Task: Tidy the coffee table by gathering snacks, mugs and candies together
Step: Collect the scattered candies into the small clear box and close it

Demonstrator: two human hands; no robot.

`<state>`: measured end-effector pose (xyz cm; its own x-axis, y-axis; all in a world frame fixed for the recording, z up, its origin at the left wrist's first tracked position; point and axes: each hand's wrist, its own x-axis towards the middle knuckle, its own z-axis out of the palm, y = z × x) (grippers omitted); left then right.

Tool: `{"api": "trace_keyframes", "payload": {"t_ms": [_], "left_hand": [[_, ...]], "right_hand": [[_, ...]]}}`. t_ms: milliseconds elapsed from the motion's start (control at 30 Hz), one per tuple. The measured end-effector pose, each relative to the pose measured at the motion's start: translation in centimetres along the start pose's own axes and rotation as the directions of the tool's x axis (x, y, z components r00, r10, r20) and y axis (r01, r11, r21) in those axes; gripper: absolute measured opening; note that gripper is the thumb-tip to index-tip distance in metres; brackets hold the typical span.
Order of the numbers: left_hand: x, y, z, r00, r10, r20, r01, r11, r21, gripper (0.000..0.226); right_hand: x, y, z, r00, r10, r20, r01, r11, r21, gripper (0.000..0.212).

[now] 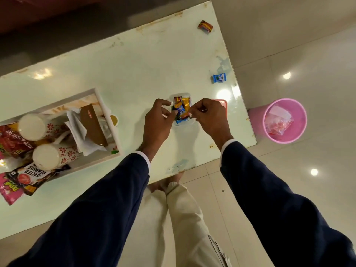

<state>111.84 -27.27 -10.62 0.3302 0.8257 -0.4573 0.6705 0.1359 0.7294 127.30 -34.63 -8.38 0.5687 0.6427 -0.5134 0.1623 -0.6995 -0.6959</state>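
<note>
A small clear container (181,94) full of wrapped candies (182,108) stands near the table's right end. My left hand (158,120) holds its left side, thumb and fingers curled round the rim. My right hand (209,116) is at its right side, fingertips pinched on a candy wrapper at the edge of the pile. Two loose candies lie farther off: a blue one (219,78) near the right edge and a red-brown one (205,26) at the far corner. A white tray (107,112) on the left holds two patterned mugs (46,157), napkins and snack packets (32,175).
A pink lid (222,102) lies partly under my right hand. A pink waste bin (285,120) with wrappers inside stands on the floor just past the table's right end. The pale green table (125,70) has worn edges. My legs are at its near edge.
</note>
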Motion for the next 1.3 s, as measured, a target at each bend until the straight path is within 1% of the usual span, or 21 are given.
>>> {"api": "trace_keyframes", "payload": {"t_ms": [100,167,233,333,467,533,567,633,667,700,733,767,800,867,900,933,1000,1067,1133,1233,1300], "left_hand": [[-0.4,-0.2,-0.9,0.999,0.028,0.032,-0.029,0.999,0.028,0.011],[-0.7,0.3,-1.5,0.998,0.034,0.060,-0.036,0.999,0.027,0.010],[-0.7,1.3,-2.2,0.994,0.062,0.092,-0.065,0.997,0.028,0.012],[-0.2,3.1,-2.7,0.982,0.104,0.158,-0.113,0.992,0.048,0.014],[2.7,5.1,-1.6,0.974,0.167,0.155,-0.179,0.981,0.068,0.019],[4.7,5.7,-0.3,0.977,0.179,0.118,-0.191,0.976,0.102,0.020],[5.8,6.1,0.7,0.977,0.186,0.107,-0.198,0.973,0.118,0.020],[7.7,6.9,2.6,0.971,0.212,0.115,-0.228,0.961,0.158,0.021],[8.7,7.4,3.6,0.966,0.227,0.126,-0.248,0.950,0.190,0.021],[9.8,8.0,4.4,0.963,0.234,0.132,-0.260,0.935,0.241,0.022],[10.9,8.8,5.2,0.963,0.234,0.131,-0.263,0.920,0.291,0.023],[12.0,9.6,5.9,0.965,0.232,0.123,-0.260,0.910,0.323,0.025],[13.3,10.8,6.6,0.967,0.231,0.108,-0.254,0.906,0.339,0.027],[15.9,12.8,7.7,0.968,0.238,0.077,-0.249,0.888,0.387,0.035],[17.2,13.5,8.2,0.964,0.258,0.065,-0.259,0.855,0.449,0.040],[18.4,14.1,8.6,0.956,0.288,0.062,-0.277,0.804,0.526,0.045],[20.9,15.2,9.5,0.932,0.350,0.089,-0.321,0.692,0.646,0.054],[23.1,15.7,10.0,0.918,0.372,0.138,-0.357,0.621,0.697,0.059],[24.5,15.7,10.3,0.905,0.379,0.192,-0.396,0.590,0.704,0.052],[24.8,15.4,10.6,0.878,0.421,0.227,-0.447,0.553,0.703,0.029],[24.1,15.2,10.8,0.879,0.417,0.232,-0.450,0.561,0.695,0.022]], "right_hand": [[-0.4,0.4,-1.5,0.998,0.026,-0.050,-0.026,1.000,-0.004,0.007],[-0.9,0.7,-2.7,0.996,0.066,-0.052,-0.067,0.998,-0.007,0.006],[-0.6,0.5,-4.2,0.997,0.040,-0.070,-0.046,0.994,-0.100,0.010],[1.7,1.0,-6.3,0.994,-0.044,-0.099,0.020,0.972,-0.233,0.008],[7.8,2.3,-7.5,0.987,-0.137,-0.088,0.092,0.914,-0.394,0.038],[11.1,3.1,-7.4,0.973,-0.230,-0.032,0.191,0.871,-0.452,0.048],[12.6,3.5,-7.4,0.962,-0.273,0.021,0.248,0.836,-0.489,0.048],[14.8,4.3,-7.2,0.929,-0.344,0.134,0.356,0.735,-0.577,0.041],[15.8,4.6,-7.4,0.908,-0.375,0.188,0.408,0.686,-0.602,0.035],[16.7,4.9,-7.6,0.890,-0.390,0.236,0.449,0.664,-0.597,0.030],[17.3,5.1,-7.9,0.878,-0.393,0.272,0.476,0.677,-0.561,0.026],[17.6,5.5,-8.2,0.876,-0.383,0.293,0.481,0.720,-0.500,0.023],[18.0,5.9,-8.9,0.890,-0.347,0.295,0.446,0.795,-0.411,0.021],[18.2,6.9,-10.7,0.940,-0.189,0.283,0.245,0.953,-0.180,0.028],[18.1,7.5,-11.7,0.949,-0.116,0.292,0.141,0.988,-0.065,0.031],[17.7,8.2,-12.5,0.953,-0.073,0.293,0.072,0.997,0.014,0.033],[17.2,9.8,-14.1,0.961,-0.038,0.274,0.004,0.992,0.123,0.033],[17.0,10.8,-14.9,0.968,-0.014,0.252,-0.045,0.973,0.227,0.029],[16.8,11.0,-14.7,0.974,0.003,0.227,-0.074,0.950,0.303,0.027],[16.9,10.1,-13.9,0.978,0.011,0.211,-0.090,0.924,0.371,0.023],[16.9,9.2,-13.7,0.978,0.007,0.210,-0.096,0.904,0.416,0.021]]}}
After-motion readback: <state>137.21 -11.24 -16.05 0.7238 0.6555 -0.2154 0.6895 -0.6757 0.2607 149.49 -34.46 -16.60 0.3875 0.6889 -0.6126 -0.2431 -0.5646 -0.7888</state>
